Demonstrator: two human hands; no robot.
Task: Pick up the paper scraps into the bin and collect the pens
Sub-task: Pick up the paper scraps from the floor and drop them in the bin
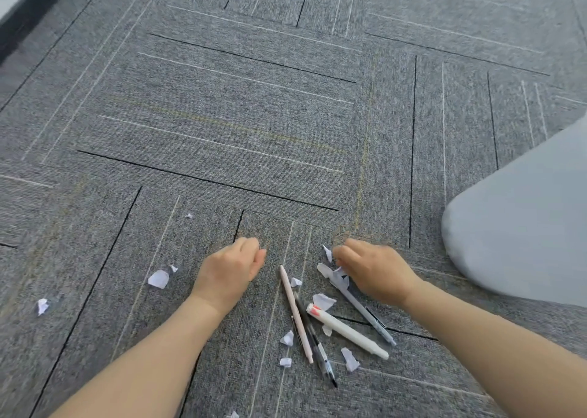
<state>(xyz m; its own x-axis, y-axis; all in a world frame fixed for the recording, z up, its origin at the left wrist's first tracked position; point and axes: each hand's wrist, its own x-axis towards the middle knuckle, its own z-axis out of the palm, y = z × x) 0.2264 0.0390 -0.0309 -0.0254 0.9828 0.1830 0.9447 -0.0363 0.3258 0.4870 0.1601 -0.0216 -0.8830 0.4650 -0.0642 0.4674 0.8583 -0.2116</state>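
While your right hand (374,271) pinches at the paper scraps (333,271) on the carpet (254,100), your curled, seemingly empty left hand (230,270) should gather the pens (346,332) next.

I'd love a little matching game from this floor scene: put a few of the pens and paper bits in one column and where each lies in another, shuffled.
Things:
1. slim pink pen
2. thick white pen with red-striped cap
3. large white paper scrap
4. grey pen

Places:
A. partly under the right hand
B. alone on the grey carpet, left of the left hand
C. leftmost pen of the cluster
D. between the grey pen and the black-tipped clear pen

Pairs: 1-C, 2-D, 3-B, 4-A
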